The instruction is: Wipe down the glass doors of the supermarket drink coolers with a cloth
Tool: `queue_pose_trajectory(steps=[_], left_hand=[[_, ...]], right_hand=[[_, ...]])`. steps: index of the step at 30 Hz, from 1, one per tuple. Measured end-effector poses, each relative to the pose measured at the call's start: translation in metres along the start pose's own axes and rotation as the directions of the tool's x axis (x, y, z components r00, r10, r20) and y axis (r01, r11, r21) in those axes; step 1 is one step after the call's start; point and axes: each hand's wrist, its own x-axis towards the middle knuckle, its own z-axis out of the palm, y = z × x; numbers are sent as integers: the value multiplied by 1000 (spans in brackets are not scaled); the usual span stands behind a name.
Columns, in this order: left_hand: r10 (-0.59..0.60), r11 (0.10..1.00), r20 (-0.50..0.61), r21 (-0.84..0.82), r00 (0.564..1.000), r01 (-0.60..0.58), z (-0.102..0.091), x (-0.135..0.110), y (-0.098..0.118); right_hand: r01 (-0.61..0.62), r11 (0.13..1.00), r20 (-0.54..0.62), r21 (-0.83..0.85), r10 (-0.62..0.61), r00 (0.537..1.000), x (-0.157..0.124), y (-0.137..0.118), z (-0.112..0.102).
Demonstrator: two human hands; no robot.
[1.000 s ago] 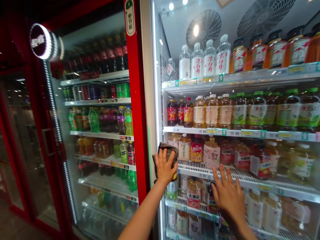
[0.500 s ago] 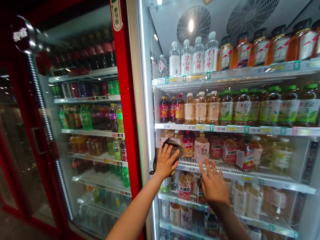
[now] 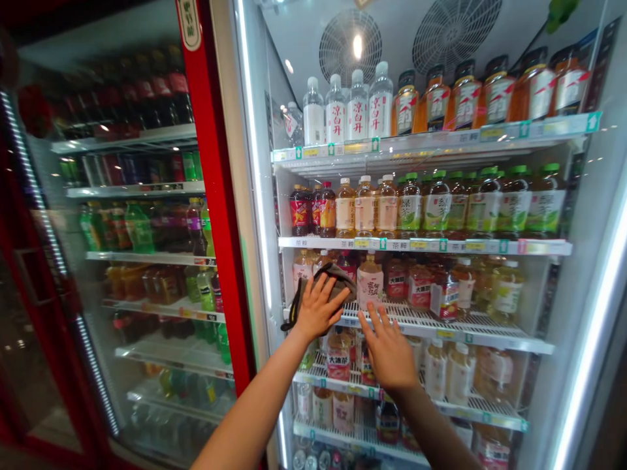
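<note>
A dark grey cloth point(image 3: 341, 279) with a black edge lies under my left hand point(image 3: 319, 307), held up at the front of the lit drinks cooler. The fingers of that hand are spread over the cloth, which hides part of the bottles behind. Lower and to the right, my right hand point(image 3: 389, 356) is open, palm toward the cooler front, with nothing in it. Behind its fingertips stands a pale-labelled tea bottle point(image 3: 370, 282) on the middle shelf. Whether the right fingertips touch the glass is hard to tell.
Shelves hold water bottles point(image 3: 356, 108), amber bottles point(image 3: 465, 98) and green-capped tea bottles point(image 3: 438, 202). A red door frame point(image 3: 215, 163) separates this cooler from another cooler point(image 3: 157, 258) at left. A bright light strip point(image 3: 255, 156) runs along the left edge.
The view has shifted to the right, bringing the cooler's right edge into sight. My left hand and the cloth have moved slightly right across the bottles. My right hand stays open.
</note>
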Motion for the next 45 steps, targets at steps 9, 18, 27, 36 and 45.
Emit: queue_pose_trajectory(steps=[9, 18, 27, 36, 45], left_hand=[[-543, 836, -133, 8, 829, 549, 12, 87, 20], [42, 997, 68, -75, 997, -37, -13, 48, -6], [-23, 990, -86, -141, 996, 11, 9, 79, 40], [-337, 937, -164, -158, 927, 313, 6, 81, 21], [257, 954, -34, -153, 966, -259, 23, 68, 70]], right_hand=[[25, 997, -5, 70, -25, 1000, 2, -1, -9], [183, 977, -69, 105, -177, 982, -15, 36, -10], [-67, 989, -166, -130, 45, 985, -46, 71, 9], [-104, 986, -81, -134, 93, 992, -49, 70, 22], [43, 999, -73, 2, -43, 996, -61, 88, -4]])
